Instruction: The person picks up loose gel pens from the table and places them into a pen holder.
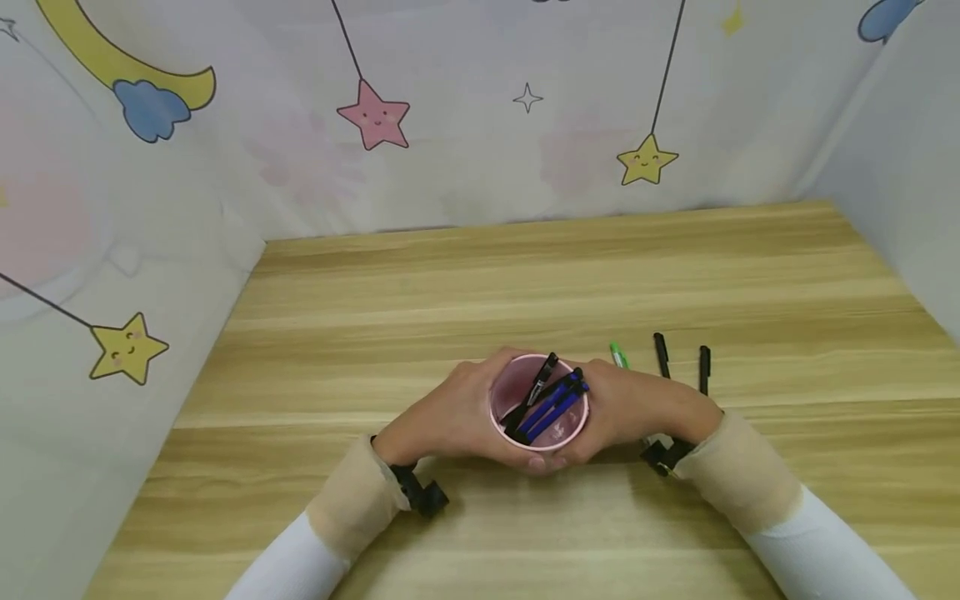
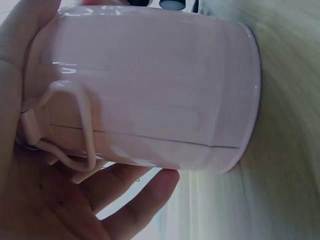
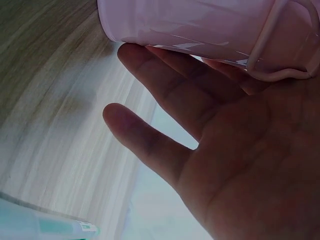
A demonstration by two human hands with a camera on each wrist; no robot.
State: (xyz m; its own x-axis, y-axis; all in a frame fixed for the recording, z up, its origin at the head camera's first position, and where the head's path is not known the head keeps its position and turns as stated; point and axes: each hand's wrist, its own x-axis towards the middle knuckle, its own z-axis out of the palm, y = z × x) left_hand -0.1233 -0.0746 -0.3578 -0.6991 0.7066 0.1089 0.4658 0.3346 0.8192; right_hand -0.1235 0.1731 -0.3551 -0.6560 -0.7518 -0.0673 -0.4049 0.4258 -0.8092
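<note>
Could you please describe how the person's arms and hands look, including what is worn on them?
Both arms have white sleeves, each ending in a wide beige cuff near the wrist. A small, blocky black device is worn at each wrist. The left hand and the right hand are bare, without gloves.

It seems a booth dressed as a nursery: cloth printed with stars and a moon hangs beyond the right hand and left of the left hand, a table beneath them.
</note>
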